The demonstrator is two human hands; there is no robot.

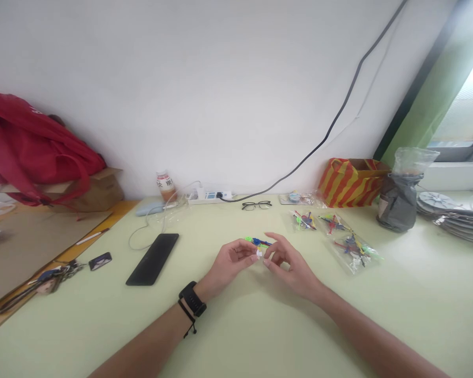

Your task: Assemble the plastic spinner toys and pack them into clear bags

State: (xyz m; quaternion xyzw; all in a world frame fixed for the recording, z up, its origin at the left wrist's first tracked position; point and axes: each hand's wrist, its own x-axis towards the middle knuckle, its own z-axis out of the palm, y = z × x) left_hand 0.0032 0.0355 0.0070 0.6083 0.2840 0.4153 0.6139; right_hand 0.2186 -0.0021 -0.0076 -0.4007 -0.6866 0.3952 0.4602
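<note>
Near the middle of the table, my left hand [235,257] pinches a small white piece [259,253] between thumb and fingertips; its exact kind is too small to make out. To the right of that piece is my right hand [289,263], its fingers apart and curved, the index finger stretched out, with nothing visible in it. Just behind both hands lie small plastic parts [257,241] in green and blue, partly hidden by my fingers.
Clear bags of coloured plastic parts [353,251] lie to the right. Glasses [257,205], a power strip [208,197] and a bottle [166,186] stand along the wall. At left are a black phone [153,259] and keys [59,275]; a striped bag [349,181] is back right.
</note>
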